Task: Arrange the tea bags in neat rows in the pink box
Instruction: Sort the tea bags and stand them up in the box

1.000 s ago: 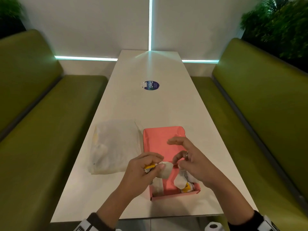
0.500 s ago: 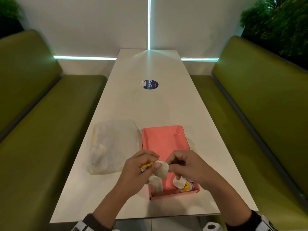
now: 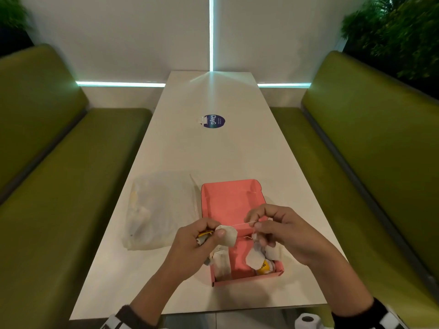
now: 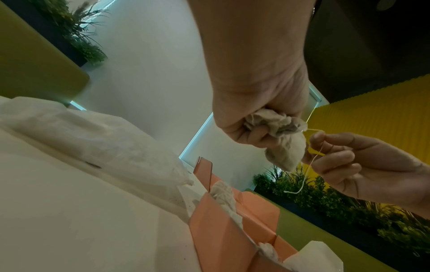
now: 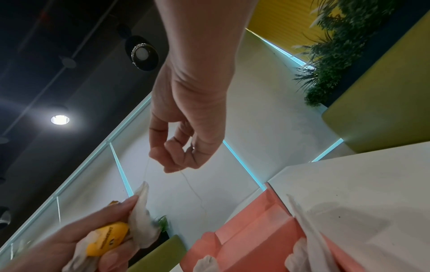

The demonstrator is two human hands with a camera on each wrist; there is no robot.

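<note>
Head view, left hand: the left hand (image 3: 190, 250) is over the near-left edge of the pink box (image 3: 231, 205), grip clamped on a white tea bag (image 3: 228, 235) plus a yellow tag (image 3: 204, 233) tucked in the fist.
Head view, right hand: the right hand (image 3: 282, 233) is over the box's right side, thumb and finger pinched together on a thin string (image 3: 242, 224) that runs pretty taut across to the held bag.
Head view, box: sits open on the white worktop (image 3: 213, 150), near end has a few more tea bags (image 3: 255, 260) lying loose, not in rows, far half is bare pink.
Head view, other stuff: a crumpled clear plastic bag (image 3: 159, 210) lies just left of the box, and a round blue sticker (image 3: 214, 121) is well up the worktop.

Left wrist view, grip: fingers curled tight round the scrunched tea bag (image 4: 279, 136), part of it hanging below the fist.
Left wrist view, string: it loops down from the bag past the right hand (image 4: 363, 162), loose end dangling.
Left wrist view, box: the pink box (image 4: 232, 235) is below, white bags poking over its wall.

Right wrist view, grip: fingertips (image 5: 163, 156) closed on the string (image 5: 193, 187).
Right wrist view, left hand: the left hand (image 5: 76, 244) holds the yellow tag (image 5: 107, 241) and the bag (image 5: 142, 220) together.
Right wrist view, box: the box corner (image 5: 251, 237) is lower right.
</note>
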